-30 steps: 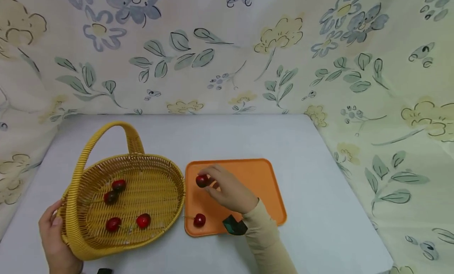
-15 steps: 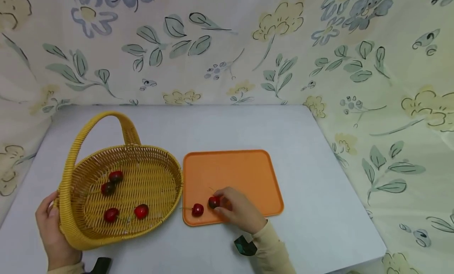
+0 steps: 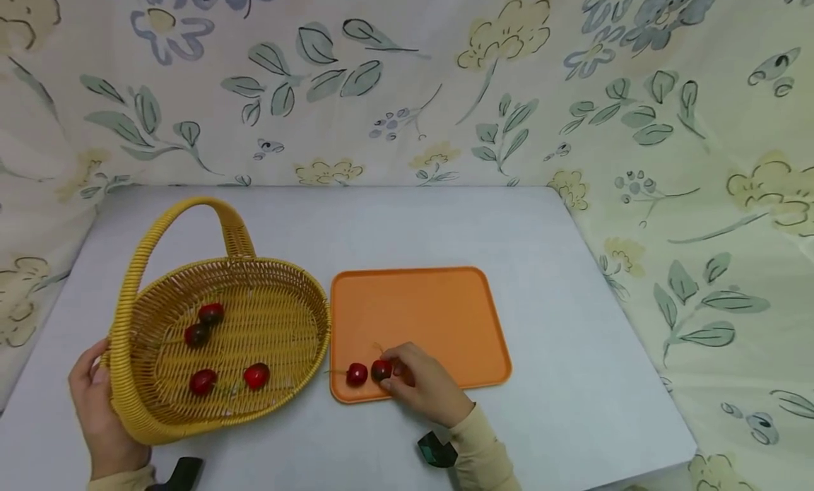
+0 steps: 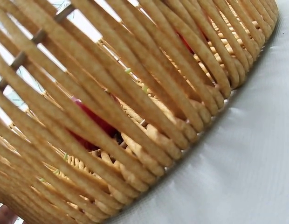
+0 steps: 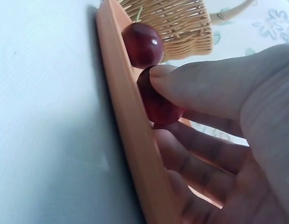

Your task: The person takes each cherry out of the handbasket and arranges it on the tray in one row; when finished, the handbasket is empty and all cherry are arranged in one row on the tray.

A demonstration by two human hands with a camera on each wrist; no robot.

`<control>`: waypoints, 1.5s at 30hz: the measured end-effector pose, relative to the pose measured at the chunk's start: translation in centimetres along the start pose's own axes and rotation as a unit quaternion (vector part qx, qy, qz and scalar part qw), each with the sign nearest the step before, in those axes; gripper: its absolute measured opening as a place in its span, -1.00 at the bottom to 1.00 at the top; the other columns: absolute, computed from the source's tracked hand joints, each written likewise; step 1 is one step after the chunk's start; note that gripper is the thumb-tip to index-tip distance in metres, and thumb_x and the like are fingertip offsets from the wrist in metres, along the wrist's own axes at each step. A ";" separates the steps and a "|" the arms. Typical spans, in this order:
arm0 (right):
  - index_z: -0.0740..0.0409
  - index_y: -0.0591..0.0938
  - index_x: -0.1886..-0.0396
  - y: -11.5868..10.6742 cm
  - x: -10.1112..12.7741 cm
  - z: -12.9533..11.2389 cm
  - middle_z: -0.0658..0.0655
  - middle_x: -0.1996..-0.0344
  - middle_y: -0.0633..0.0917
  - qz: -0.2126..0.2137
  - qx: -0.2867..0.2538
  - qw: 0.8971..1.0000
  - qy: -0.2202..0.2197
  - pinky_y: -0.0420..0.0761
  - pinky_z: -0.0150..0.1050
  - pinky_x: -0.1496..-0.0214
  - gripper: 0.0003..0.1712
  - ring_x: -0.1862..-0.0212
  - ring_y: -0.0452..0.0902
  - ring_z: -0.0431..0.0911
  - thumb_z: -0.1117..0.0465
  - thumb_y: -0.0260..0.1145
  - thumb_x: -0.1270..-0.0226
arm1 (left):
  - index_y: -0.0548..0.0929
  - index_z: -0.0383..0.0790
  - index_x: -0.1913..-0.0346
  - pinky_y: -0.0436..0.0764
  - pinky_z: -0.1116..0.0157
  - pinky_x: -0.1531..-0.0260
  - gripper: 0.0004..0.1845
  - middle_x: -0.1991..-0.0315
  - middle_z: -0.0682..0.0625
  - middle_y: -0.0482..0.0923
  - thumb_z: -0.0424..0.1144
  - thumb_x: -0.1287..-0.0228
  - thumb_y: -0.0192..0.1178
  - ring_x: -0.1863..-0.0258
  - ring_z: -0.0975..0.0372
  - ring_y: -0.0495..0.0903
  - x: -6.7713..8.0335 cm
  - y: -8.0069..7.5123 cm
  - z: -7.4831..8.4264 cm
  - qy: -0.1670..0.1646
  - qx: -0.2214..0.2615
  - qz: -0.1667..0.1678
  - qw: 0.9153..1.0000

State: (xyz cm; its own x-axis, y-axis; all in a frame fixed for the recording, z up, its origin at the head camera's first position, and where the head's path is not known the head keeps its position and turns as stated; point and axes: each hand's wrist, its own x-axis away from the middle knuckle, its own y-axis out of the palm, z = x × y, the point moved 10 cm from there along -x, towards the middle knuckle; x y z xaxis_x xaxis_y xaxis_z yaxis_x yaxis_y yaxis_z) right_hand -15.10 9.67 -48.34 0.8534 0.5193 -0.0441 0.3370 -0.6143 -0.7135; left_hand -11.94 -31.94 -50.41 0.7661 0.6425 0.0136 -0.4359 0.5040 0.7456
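Note:
My right hand (image 3: 429, 388) pinches a dark red cherry (image 3: 381, 370) between thumb and fingers, low over the front left part of the orange tray (image 3: 426, 311). Another cherry (image 3: 357, 374) lies on the tray just left of it, its stem pointing left. In the right wrist view, the thumb presses on the held cherry (image 5: 158, 102), which looks close to or touching the other one. My left hand (image 3: 104, 424) grips the left rim of the yellow wicker basket (image 3: 280, 328); its fingers are partly hidden. Inside the basket lie several red cherries (image 3: 256, 376).
The basket's tall handle (image 3: 136, 265) arches over its left side. Its right edge meets the tray's left edge. Both stand on a white table (image 3: 559, 378), with a flowered cloth (image 3: 413, 88) hanging behind. A dark device (image 3: 437, 449) sits at the right wrist.
My right hand has brought its cherry down and toward the front of the tray, beside the other cherry. The left hand keeps its grip on the basket. The head view has shifted slightly.

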 end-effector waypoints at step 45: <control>-0.24 0.47 -0.26 14.4 -23.0 -17.1 -0.11 -0.02 0.48 -0.298 0.320 0.881 -0.182 0.44 -0.52 0.04 -0.58 0.04 0.44 -0.32 0.08 0.15 -0.44 | 0.28 -0.19 -0.35 0.58 0.50 0.25 -0.58 -0.18 -0.10 0.30 -0.24 -0.51 -0.20 0.03 0.24 0.48 0.5 0.0 1.0 -0.024 -0.258 -0.004 0.966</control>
State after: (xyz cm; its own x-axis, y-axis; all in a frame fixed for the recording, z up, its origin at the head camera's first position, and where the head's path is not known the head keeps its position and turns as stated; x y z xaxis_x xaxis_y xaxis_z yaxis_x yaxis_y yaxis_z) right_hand -23.08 -21.24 -45.63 0.3775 0.8642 0.3325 0.2884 0.2315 -0.9291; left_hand -11.10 -32.23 -49.72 0.7861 0.6161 0.0501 -0.5978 0.7371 0.3152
